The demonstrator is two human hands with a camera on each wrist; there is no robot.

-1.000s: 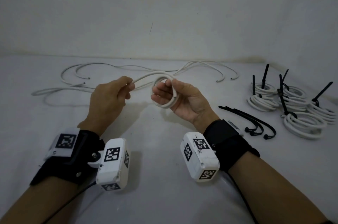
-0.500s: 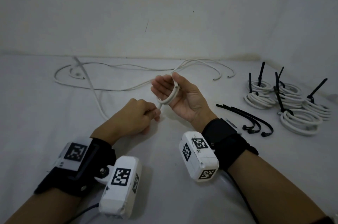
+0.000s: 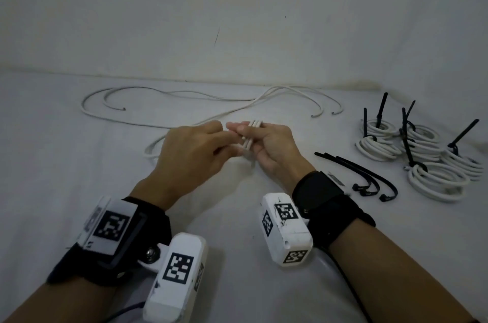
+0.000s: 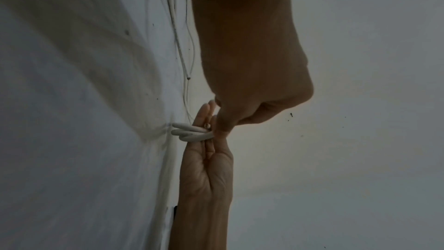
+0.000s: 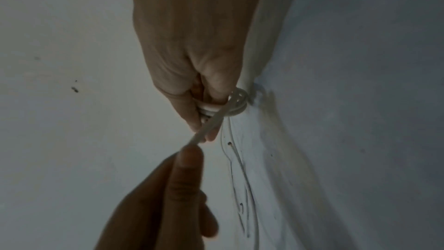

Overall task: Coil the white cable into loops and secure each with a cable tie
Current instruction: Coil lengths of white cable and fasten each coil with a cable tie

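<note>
White bench (image 3: 79,190) below: right hand (image 3: 274,148), palm up, has coiled white cable (image 3: 250,135) around its fingers; left hand (image 3: 190,156), knuckles up, pinches the strand.

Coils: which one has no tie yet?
The coil round the right hand's fingers; the coils lying at the right all carry black ties.

A white surface (image 3: 66,177) – plain and faintly creased – carried everything, running back to a pale wall. Loose white cables (image 3: 169,97) trailed across its far side in long curves, their cut ends lying apart. At the right sat a cluster of coiled white bundles (image 3: 433,180), each cinched with a black tie whose tail stuck upward, some touching one another. Just beside them, nearer the middle, lay a few loose black cable ties (image 3: 364,177) – curved, close together.
</note>
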